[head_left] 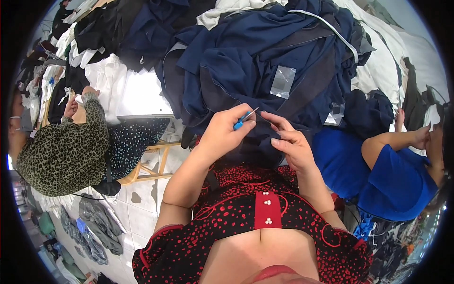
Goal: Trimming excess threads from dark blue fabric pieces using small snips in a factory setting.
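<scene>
My left hand [224,130] is closed around small thread snips [240,124] with blue handles. Their metal blades point up and to the right, toward the fingertips of my other hand. Dark cloth is pinched by my right hand [291,142], its fingers bent and the thumb below them; part of the grip is hidden. Both hands are close together in front of my chest, over the near edge of a large heap of navy garments [231,66]. A clear plastic packet [283,81] lies on that heap, just beyond my right hand.
A second clear packet [335,113] rests at the heap's right side. To the left, a person in a leopard-print top [66,151] sits by a white tabletop [146,97] with white cloth. A person in blue [397,182] sits at right. A wooden stool [151,163] stands at left.
</scene>
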A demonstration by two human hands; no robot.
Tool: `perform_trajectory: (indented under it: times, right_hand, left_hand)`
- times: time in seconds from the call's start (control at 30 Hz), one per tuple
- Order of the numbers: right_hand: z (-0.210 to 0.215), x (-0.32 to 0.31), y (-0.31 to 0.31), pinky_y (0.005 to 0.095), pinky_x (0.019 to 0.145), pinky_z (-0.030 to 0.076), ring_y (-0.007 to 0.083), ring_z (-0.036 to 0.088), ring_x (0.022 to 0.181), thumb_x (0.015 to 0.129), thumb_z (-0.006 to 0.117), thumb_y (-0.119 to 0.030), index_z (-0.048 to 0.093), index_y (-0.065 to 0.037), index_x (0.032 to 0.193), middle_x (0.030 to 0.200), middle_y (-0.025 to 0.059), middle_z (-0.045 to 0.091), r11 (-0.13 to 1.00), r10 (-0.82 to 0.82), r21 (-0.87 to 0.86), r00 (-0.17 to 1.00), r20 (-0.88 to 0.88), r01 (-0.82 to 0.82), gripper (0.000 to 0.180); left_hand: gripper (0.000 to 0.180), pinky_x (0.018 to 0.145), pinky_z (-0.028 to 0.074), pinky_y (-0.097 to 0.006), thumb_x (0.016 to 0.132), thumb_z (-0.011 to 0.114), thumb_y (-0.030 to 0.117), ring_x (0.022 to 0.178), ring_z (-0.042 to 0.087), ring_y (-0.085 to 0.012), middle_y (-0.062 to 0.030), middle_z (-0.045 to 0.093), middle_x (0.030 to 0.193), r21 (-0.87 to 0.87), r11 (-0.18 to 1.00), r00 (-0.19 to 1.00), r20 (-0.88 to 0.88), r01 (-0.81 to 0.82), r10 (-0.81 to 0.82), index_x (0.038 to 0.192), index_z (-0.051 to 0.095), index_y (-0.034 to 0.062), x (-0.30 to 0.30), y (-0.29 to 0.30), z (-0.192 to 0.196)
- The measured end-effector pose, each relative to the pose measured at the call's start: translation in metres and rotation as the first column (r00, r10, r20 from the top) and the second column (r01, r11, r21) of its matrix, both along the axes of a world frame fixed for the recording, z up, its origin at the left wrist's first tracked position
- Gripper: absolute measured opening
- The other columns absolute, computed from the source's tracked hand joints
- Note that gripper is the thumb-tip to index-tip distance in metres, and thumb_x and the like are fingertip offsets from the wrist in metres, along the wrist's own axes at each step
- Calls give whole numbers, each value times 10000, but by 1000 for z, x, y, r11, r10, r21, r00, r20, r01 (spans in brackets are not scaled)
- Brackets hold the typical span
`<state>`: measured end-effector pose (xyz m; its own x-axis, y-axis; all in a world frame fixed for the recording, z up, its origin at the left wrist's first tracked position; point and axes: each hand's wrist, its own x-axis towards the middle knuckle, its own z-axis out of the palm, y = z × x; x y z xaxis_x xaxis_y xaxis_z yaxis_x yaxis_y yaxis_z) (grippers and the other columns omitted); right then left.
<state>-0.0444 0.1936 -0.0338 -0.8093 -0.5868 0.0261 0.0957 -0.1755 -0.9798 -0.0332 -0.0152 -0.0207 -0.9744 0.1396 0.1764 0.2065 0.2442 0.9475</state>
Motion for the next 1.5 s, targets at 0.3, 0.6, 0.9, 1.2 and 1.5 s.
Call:
perform_trajectory:
  times: [0.3, 0.6, 0.9, 1.2, 1.5]
  right_hand:
    - [-17, -8, 2, 400, 1081, 232, 317, 310, 1342, 777, 617, -57, 657, 7, 890, 1363, 166, 440, 963, -140, 168, 926, -350, 210, 136]
    - [-20, -16, 19, 408, 1091, 187, 310, 349, 1308, 795, 565, -75, 654, -17, 1004, 1391, 192, 405, 971, -205, -153, 972, -119, 186, 234]
    - [-17, -8, 21, 418, 1099, 138, 316, 294, 1345, 823, 606, -200, 668, -16, 962, 1419, 189, 366, 988, -133, -102, 979, -155, 118, 238]
    - [-11, -8, 22, 412, 1104, 129, 288, 251, 1364, 803, 596, -149, 670, 8, 925, 1459, 164, 308, 978, -205, -62, 972, -117, 199, 213]
    - [-7, -9, 22, 383, 1081, 186, 270, 296, 1329, 797, 523, -88, 661, 52, 886, 1452, 160, 314, 991, -111, -73, 994, 15, 112, 216]
  left_hand:
    - [91, 594, 455, -313, 773, 610, 17, 650, 600, -234, -112, 571, 731, -83, 990, 980, -157, 113, -125, 845, 555, 22, 30, 25, 25]
    - [137, 737, 493, -324, 754, 663, 47, 888, 621, -276, -122, 619, 956, -38, 910, 899, -141, 414, -415, 880, 614, 30, 35, 16, 31]
    - [326, 497, 352, -173, 806, 596, 82, 581, 464, -21, -77, 509, 1272, 507, 841, 922, 201, 190, -330, 1121, 570, 4, -9, 23, 18]
    - [314, 447, 323, -171, 802, 650, 138, 542, 439, -30, -39, 556, 891, 614, 762, 795, 350, 204, -495, 1069, 544, 13, -17, 36, -9]
    - [141, 443, 347, -182, 787, 639, 139, 514, 512, -74, -76, 583, 902, 640, 755, 838, 329, 142, -436, 816, 540, 42, -19, 32, -10]
